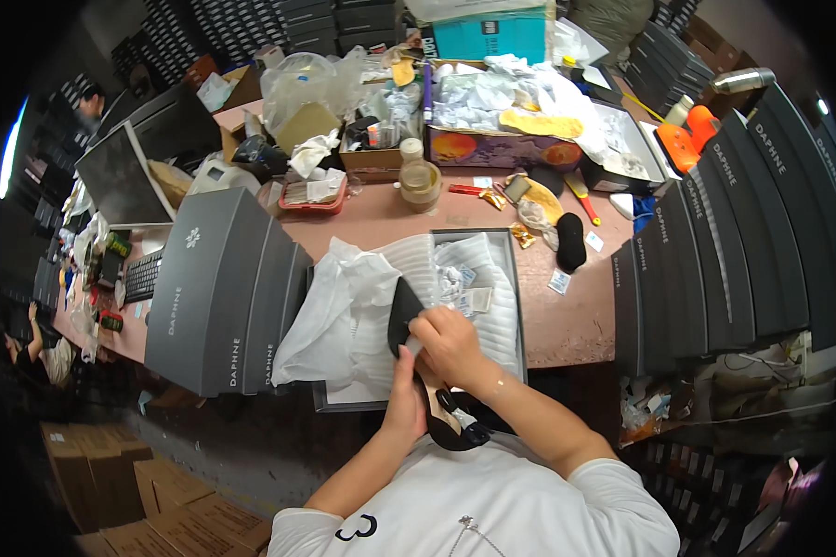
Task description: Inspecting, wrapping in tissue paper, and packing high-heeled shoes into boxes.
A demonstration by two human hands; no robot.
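Note:
A black pointed shoe (402, 311) is held in front of my chest, its toe pointing away and its heel end towards me. My left hand (402, 406) is closed round its side. My right hand (450, 345) is over the shoe's opening, fingers pinched by a small whitish piece (413, 345) whose kind I cannot make out. Beyond the shoe lies an open grey shoebox (520, 334), lined with ribbed white foam wrap (497, 278) and holding small packets (478, 299). White tissue paper (334, 288) spreads over the box's left side.
Grey shoeboxes stand in rows at left (209, 297) and right (706, 241). Behind are a jar of liquid (419, 184), a red basket (318, 206), a black oval object (571, 243) and a patterned carton (502, 153) of crumpled paper. Brown cartons (172, 492) sit on the floor at lower left.

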